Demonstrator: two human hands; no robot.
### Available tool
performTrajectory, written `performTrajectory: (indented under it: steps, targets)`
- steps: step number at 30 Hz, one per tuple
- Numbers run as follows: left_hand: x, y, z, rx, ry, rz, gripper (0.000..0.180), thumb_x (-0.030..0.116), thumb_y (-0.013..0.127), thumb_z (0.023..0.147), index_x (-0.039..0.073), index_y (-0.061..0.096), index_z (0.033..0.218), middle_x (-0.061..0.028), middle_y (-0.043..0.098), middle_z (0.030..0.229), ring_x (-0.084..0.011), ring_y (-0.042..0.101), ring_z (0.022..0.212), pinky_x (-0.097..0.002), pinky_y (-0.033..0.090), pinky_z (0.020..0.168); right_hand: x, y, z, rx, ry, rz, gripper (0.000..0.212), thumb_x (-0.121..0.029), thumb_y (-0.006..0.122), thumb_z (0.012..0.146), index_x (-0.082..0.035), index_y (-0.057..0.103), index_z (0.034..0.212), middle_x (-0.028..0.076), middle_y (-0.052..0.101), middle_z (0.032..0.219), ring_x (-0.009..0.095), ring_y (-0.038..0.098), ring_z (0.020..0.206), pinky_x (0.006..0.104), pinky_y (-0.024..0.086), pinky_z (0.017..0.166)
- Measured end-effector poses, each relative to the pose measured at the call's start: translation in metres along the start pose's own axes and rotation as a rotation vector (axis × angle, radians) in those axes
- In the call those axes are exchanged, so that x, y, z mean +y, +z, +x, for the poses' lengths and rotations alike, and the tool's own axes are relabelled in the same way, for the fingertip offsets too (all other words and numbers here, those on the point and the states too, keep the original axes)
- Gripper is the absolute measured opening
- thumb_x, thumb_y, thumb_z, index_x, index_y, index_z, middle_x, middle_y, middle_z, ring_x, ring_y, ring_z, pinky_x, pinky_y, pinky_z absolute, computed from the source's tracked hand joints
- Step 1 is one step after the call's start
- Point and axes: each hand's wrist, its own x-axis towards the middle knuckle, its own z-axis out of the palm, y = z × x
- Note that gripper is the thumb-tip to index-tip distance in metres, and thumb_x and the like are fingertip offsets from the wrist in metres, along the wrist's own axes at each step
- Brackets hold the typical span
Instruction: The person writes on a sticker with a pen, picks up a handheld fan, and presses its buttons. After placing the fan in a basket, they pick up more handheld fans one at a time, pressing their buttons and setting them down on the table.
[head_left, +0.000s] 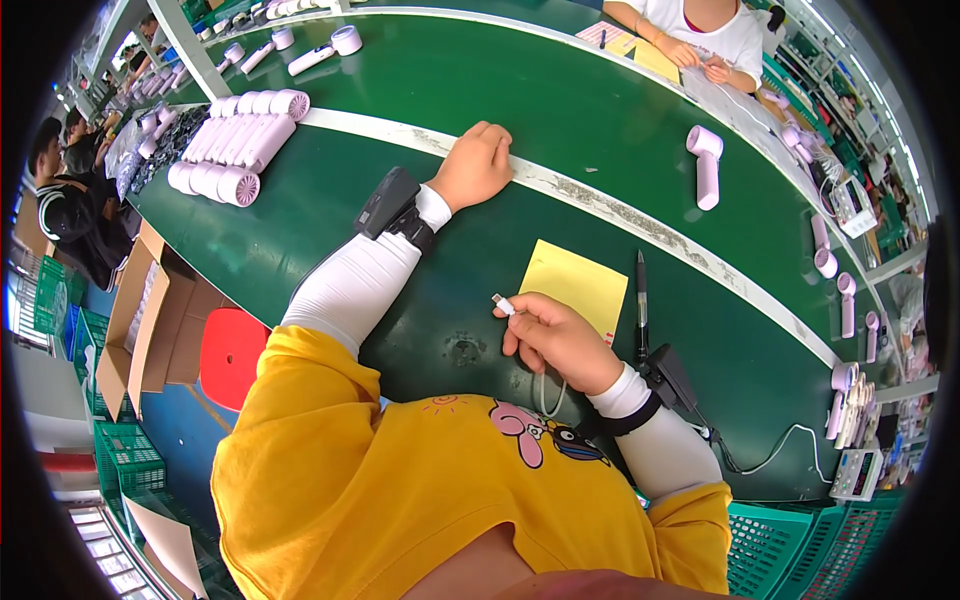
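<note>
My right hand [565, 343] pinches the white USB plug [503, 304] of a cable between thumb and forefinger, its metal end pointing up and left. Below the palm hangs a loop of the thin white cable [545, 398]. Beside this hand lies a yellow sheet of paper [575, 285], partly under the fingers, and a black pen [641, 300] stands out to its right. Farther off, my left hand [475, 167] rests at the white strip [600, 207] with its fingers curled. Whether it holds anything is hidden.
Lilac handheld fans [240, 140] are stacked at the left; a single fan [705, 167] lies beyond the strip. At right are more fans [850, 410] and a white device with a display [857, 473]. Across the table, a person [700, 40] works with both hands. A red stool [232, 357] stands left.
</note>
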Motion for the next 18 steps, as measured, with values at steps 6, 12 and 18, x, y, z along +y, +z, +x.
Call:
performTrajectory:
  steps: [6, 12, 18]
  targets:
    - [-0.0008, 0.0008, 0.0005, 0.016, -0.016, 0.001, 0.011, 0.002, 0.046, 0.075, -0.003, 0.051, 0.083, -0.0202, 0.052, 0.076, -0.0363, 0.052, 0.072, -0.041, 0.044, 0.065, -0.001, -0.0007, -0.0001, 0.004, 0.018, 0.015, 0.023, -0.01, 0.039, 0.085, -0.001, 0.047, 0.104, 0.008, 0.054, 0.075, 0.008, 0.044, 0.05, 0.0186, 0.035, 0.048]
    - [-0.0024, 0.001, 0.0003, 0.012, -0.016, 0.007, 0.012, 0.003, 0.046, 0.076, -0.003, 0.051, 0.084, -0.0207, 0.053, 0.077, -0.0364, 0.052, 0.073, -0.0409, 0.044, 0.066, 0.0015, -0.0003, -0.0002, 0.015, 0.017, 0.063, 0.024, -0.009, 0.04, 0.084, -0.001, 0.047, 0.105, 0.009, 0.055, 0.078, 0.009, 0.046, 0.052, 0.019, 0.037, 0.049]
    - [-0.0027, 0.0019, 0.0007, 0.041, -0.018, -0.001, 0.013, 0.004, 0.046, 0.077, -0.004, 0.05, 0.086, -0.0213, 0.053, 0.079, -0.0367, 0.052, 0.074, -0.0403, 0.044, 0.067, -0.0015, 0.0011, -0.0007, 0.004, 0.017, 0.039, 0.023, -0.009, 0.041, 0.085, -0.001, 0.048, 0.106, 0.009, 0.055, 0.079, 0.009, 0.047, 0.053, 0.0198, 0.039, 0.051]
